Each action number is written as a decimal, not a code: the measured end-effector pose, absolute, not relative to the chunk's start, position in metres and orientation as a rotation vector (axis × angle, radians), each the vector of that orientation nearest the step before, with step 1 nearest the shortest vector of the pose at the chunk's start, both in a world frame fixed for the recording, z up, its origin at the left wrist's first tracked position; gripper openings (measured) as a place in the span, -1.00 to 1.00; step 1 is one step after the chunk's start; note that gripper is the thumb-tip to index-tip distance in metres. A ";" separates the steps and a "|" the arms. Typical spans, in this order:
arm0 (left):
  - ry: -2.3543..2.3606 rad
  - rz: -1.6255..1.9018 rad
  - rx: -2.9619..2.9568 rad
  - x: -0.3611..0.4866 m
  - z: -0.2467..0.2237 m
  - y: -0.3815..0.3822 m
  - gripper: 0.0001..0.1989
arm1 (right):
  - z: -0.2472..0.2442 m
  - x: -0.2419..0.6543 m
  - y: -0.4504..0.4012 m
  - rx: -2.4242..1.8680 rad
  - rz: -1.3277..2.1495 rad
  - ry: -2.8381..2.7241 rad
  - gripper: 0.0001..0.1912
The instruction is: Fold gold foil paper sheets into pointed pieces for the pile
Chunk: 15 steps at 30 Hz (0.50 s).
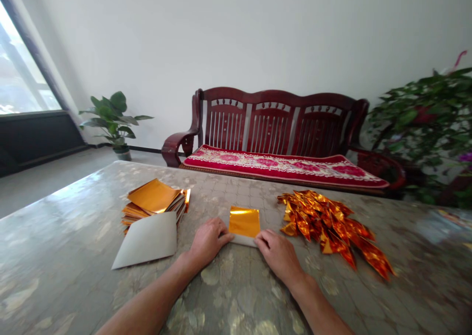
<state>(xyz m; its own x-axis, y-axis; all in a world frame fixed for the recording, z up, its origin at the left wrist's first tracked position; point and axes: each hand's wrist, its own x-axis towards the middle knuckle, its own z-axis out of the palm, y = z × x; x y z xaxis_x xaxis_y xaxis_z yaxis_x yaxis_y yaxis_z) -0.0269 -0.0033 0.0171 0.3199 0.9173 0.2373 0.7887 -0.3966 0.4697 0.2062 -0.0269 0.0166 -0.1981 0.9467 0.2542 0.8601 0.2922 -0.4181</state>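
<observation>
A sheet of gold foil paper (245,222) lies on the table in front of me, its near edge turned up so that a pale strip of the back shows. My left hand (211,237) grips the left end of that folded edge between thumb and curled fingers. At the right end, my right hand (277,252) pinches the same strip. To the left sits a stack of gold foil sheets (153,197), with one sheet pale side up (149,240) at its near side. A heap of folded shiny gold foil pieces (324,219) spreads out to the right.
The table (228,295) has a patterned, glossy cover. Clear plastic packaging (440,224) lies at its right side. Beyond the far edge stands a dark red wooden bench (267,126) with a red floral cushion (280,164). Potted plants (112,116) flank it on both sides.
</observation>
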 end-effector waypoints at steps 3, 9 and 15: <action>1.548 0.707 2.327 -0.026 0.017 -0.004 -0.75 | 0.016 0.207 -0.028 -1.622 0.261 -2.074 -0.79; 1.567 0.726 2.238 -0.024 0.019 -0.006 -0.81 | 0.017 0.208 -0.026 -1.617 0.306 -2.039 -0.81; 1.589 0.717 2.175 -0.023 0.024 -0.011 -0.84 | 0.020 0.207 -0.028 -1.632 0.295 -2.049 -0.86</action>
<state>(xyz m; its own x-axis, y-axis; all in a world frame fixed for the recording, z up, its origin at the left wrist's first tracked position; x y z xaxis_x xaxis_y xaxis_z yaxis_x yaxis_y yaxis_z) -0.0231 -0.0112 0.0239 0.2421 0.9511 0.1916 0.7728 -0.3084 0.5547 0.2071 -0.0284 0.0197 -0.1563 0.9563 0.2471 0.8480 0.2582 -0.4628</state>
